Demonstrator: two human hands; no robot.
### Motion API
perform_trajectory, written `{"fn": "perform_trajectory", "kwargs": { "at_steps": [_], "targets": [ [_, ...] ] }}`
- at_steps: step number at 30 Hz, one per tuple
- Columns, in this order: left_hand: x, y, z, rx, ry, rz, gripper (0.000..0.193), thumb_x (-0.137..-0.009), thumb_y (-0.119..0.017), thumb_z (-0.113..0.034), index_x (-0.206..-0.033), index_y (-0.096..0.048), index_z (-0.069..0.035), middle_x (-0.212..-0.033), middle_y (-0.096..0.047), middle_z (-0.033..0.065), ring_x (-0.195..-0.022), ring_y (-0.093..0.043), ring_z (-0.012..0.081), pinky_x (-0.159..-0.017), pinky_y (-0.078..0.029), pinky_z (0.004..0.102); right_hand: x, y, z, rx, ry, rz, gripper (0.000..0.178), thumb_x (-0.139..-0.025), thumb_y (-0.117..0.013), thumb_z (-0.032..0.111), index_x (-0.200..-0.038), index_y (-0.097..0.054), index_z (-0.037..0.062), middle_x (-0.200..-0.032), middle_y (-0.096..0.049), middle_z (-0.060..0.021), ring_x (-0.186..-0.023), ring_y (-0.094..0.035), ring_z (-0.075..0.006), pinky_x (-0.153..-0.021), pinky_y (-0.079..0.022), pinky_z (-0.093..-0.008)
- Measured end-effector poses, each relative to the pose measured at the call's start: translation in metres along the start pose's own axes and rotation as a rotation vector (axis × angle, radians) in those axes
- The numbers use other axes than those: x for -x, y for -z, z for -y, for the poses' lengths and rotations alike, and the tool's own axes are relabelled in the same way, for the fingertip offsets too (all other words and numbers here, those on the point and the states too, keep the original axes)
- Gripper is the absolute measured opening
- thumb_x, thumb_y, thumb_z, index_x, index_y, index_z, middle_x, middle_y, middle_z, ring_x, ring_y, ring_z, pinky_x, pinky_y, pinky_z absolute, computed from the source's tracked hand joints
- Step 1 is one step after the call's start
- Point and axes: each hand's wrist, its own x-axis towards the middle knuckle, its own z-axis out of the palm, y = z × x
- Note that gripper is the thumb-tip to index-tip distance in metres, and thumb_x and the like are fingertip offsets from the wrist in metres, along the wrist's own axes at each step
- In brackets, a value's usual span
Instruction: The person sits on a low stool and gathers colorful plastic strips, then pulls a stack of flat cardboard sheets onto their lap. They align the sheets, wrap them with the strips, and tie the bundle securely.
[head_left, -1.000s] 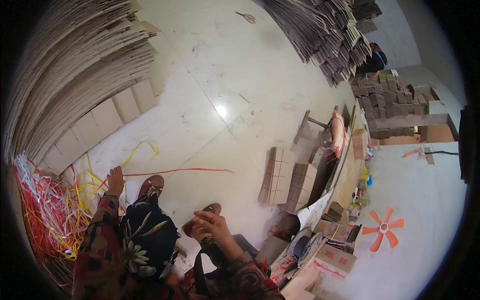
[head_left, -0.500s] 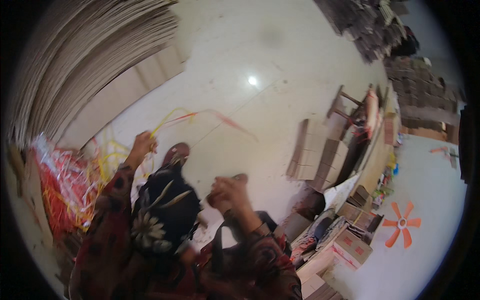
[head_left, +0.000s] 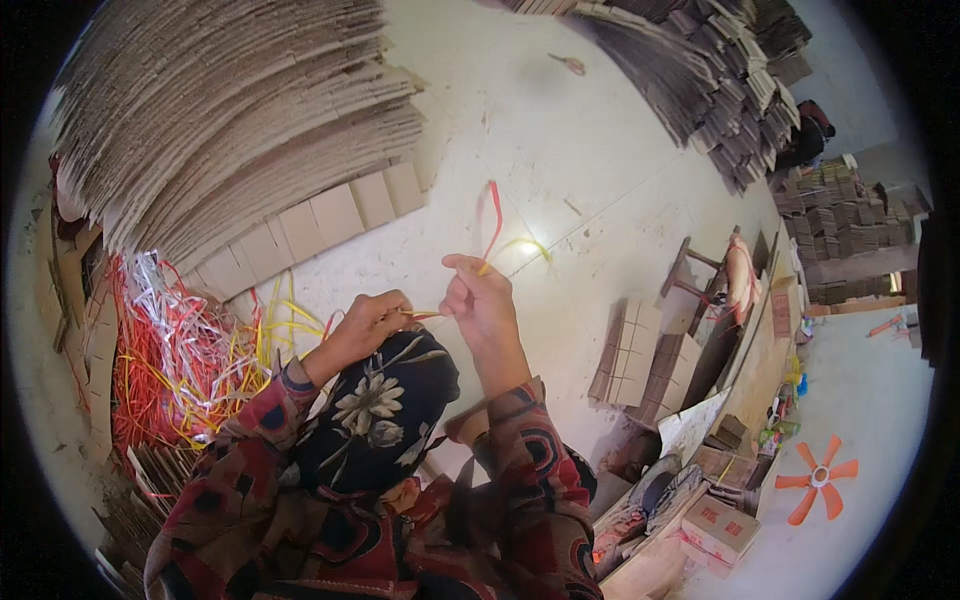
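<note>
Thin red and yellow plastic strips [head_left: 425, 314] run between my two hands, above my dark floral-covered knee [head_left: 380, 400]. My left hand [head_left: 370, 328] is closed, pinching the strips over the knee. Just to its right, my raised right hand [head_left: 482, 303] grips them too, fingers bent and a thumb or finger pointing left. Past the right hand, a red strip end [head_left: 496, 212] sticks up and a yellow end curls to the right. A tangled heap of red, white and yellow strips [head_left: 190, 360] lies left of my left arm.
Flat cardboard sheets [head_left: 250, 130] are stacked at the upper left. Tied cardboard bundles [head_left: 625, 350] stand on the floor at right, beside a wooden stool [head_left: 690, 272]. Further right are a cardboard box [head_left: 718, 530] and an orange fan [head_left: 820, 478]. More cardboard piles [head_left: 700, 80] stand at the far right.
My left hand has come right and my right hand has risen, so both now meet at the strips. The strips, earlier trailing from the left hand, now span both. The view has shifted.
</note>
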Motion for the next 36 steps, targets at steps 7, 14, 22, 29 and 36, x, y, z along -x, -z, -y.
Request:
{"fn": "perform_trajectory", "kwargs": {
  "at_steps": [7, 14, 22, 29, 36],
  "targets": [
    [0.049, 0.013, 0.043, -0.263, -0.044, -0.482, 0.005, -0.082, -0.057, -0.005, -0.084, -0.059, -0.002, -0.063, -0.055, 0.0161, -0.054, -0.054, 0.0186, -0.052, -0.042, 0.0313, 0.064, -0.018, 0.036, 0.029, 0.040, -0.009, 0.038, -0.097, -0.044, 0.034, -0.092, -0.057, -0.0015, -0.046, -0.026, 0.0069, -0.036, -0.024, -0.0050, -0.034, -0.022, -0.0227],
    [0.143, 0.128, 0.099, -0.488, -0.094, -0.554, 0.006, -0.075, -0.056, 0.002, -0.080, -0.059, 0.000, -0.065, -0.058, 0.0137, -0.057, -0.058, 0.0280, -0.055, -0.047, 0.0341, 0.118, 0.044, 0.121, 0.107, 0.495, -0.237, 0.043, -0.096, -0.045, 0.039, -0.094, -0.060, -0.0016, -0.048, -0.027, 0.0074, -0.036, -0.025, -0.0042, -0.033, -0.021, -0.0210],
    [0.357, 0.348, 0.215, -0.746, 0.113, -0.878, 0.014, -0.083, -0.054, -0.010, -0.093, -0.061, -0.002, -0.077, -0.059, 0.0080, -0.069, -0.056, 0.0193, -0.057, -0.043, 0.0365, 0.252, 0.185, 0.244, 0.403, 0.997, -0.940, 0.033, -0.094, -0.047, 0.032, -0.093, -0.064, 0.0045, -0.050, -0.033, 0.0074, -0.038, -0.029, -0.0043, -0.034, -0.023, -0.0225],
    [0.512, 0.451, 0.140, -1.262, 0.630, -1.127, 0.035, -0.085, -0.058, -0.022, -0.113, -0.057, -0.002, -0.101, -0.061, 0.0125, -0.092, -0.058, 0.0232, -0.074, -0.046, 0.0381, 0.361, 0.247, 0.263, 0.376, 1.078, -1.220, 0.043, -0.093, -0.045, 0.041, -0.098, -0.065, 0.0038, -0.047, -0.031, 0.0076, -0.036, -0.026, -0.0041, -0.033, -0.020, -0.0219],
    [0.248, 0.236, -0.011, -0.292, -0.055, -0.378, 0.050, -0.083, -0.062, -0.025, -0.125, -0.050, -0.001, -0.118, -0.055, 0.0144, -0.109, -0.052, 0.0236, -0.090, -0.041, 0.0362, 0.284, 0.099, 0.160, 0.703, 0.758, -0.447, 0.042, -0.095, -0.047, 0.036, -0.084, -0.067, 0.0010, -0.049, -0.040, 0.0050, -0.037, -0.029, -0.0015, -0.034, -0.018, -0.0193]
  ]
}}
